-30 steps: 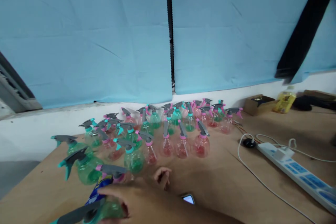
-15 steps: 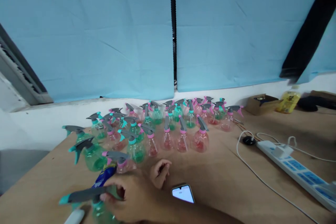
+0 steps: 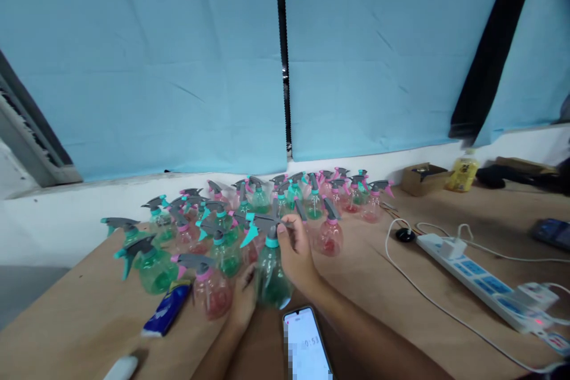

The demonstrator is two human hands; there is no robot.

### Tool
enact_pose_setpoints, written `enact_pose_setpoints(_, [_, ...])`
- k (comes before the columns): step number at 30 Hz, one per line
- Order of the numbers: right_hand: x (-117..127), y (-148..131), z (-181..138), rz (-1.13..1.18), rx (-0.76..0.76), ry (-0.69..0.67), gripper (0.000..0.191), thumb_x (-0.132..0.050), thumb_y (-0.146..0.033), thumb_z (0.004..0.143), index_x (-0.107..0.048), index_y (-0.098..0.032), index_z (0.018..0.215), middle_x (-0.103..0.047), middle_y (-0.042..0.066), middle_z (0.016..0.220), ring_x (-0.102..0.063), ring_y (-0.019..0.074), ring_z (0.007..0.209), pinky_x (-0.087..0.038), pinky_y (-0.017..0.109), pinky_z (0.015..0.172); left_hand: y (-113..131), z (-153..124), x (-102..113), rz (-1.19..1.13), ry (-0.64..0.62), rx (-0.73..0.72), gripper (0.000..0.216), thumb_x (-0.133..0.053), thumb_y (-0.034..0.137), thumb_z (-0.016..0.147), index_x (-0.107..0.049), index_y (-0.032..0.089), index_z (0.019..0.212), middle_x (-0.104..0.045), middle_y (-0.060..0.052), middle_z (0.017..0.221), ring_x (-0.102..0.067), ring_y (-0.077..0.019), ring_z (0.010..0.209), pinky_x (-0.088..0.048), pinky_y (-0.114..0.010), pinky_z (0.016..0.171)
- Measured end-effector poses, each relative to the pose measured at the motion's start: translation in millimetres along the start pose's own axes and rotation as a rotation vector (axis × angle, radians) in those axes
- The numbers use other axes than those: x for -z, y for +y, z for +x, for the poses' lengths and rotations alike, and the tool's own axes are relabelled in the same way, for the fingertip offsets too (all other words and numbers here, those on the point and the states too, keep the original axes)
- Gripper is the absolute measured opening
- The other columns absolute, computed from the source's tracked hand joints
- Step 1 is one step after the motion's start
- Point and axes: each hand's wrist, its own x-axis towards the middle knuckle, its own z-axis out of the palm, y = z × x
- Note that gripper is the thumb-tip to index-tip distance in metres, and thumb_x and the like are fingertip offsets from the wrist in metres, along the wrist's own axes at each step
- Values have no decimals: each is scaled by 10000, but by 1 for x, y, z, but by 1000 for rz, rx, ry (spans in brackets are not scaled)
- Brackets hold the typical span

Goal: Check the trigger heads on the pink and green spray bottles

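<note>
Both my hands are on a green spray bottle [image 3: 270, 276] with a grey trigger head and teal nozzle, standing upright on the wooden table [image 3: 383, 309]. My right hand [image 3: 297, 251] is wrapped round its neck and right side, fingers up by the trigger. My left hand [image 3: 243, 301] is closed against the bottle's lower left side. Just left of it stands a pink spray bottle [image 3: 209, 288]. Behind them stand several green and pink spray bottles [image 3: 276, 208] in a crowd reaching to the white wall.
A phone [image 3: 306, 345] with a lit screen lies in front of the bottle. A blue tube [image 3: 166, 309] and a white object [image 3: 121, 368] lie at the front left. A white power strip [image 3: 478, 277] with cables, a cardboard box [image 3: 422, 179] and a yellow bottle [image 3: 462, 173] are at the right.
The green bottle has moved from the front left, where it was tilted in one hand, to the middle, and now stands upright with both hands on it. The camera has shifted.
</note>
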Motion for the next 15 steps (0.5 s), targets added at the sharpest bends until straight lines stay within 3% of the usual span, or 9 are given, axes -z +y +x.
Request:
enact_pose_setpoints(2, [12,14,4,-32,-22,-50,206,-544,-389,906,-506,-228,1029,-537,-25,777,-529,121,663,-437,223,606,-2,0,2,-44,-20,44,367,-602,516,843,-669,169,941,-615,5,674,-554,-123,521,-422,-219,460])
enact_pose_setpoints(4, [22,28,5,-45,-10,-77,282,-615,-384,856,-522,-228,1072,-595,4,895,-578,136,757,-464,233,652,-4,-1,2,-67,-40,82,380,-610,535,807,-664,177,925,-569,33,597,-490,-95,442,-332,-192,409])
enact_pose_setpoints(6, [29,40,5,-78,12,-92,323,-664,-360,809,-566,-214,1081,-623,28,970,-597,155,836,-480,251,708,-4,-2,1,-57,-53,96,388,-614,536,788,-662,179,934,-569,35,598,-492,-92,440,-314,-185,412])
enact_pose_setpoints(11, [40,64,9,-117,63,-171,151,-623,-246,778,-647,-174,909,-598,1,800,-563,138,742,-470,259,711,0,-2,-1,-17,-80,97,420,-606,558,775,-662,179,947,-561,38,608,-495,-97,445,-316,-192,420])
enact_pose_setpoints(15, [43,72,12,-68,73,-260,239,-650,-221,742,-654,-179,978,-641,46,996,-595,172,912,-480,290,811,1,-1,-1,16,-96,97,422,-599,560,775,-666,185,958,-566,38,615,-508,-103,458,-317,-195,424])
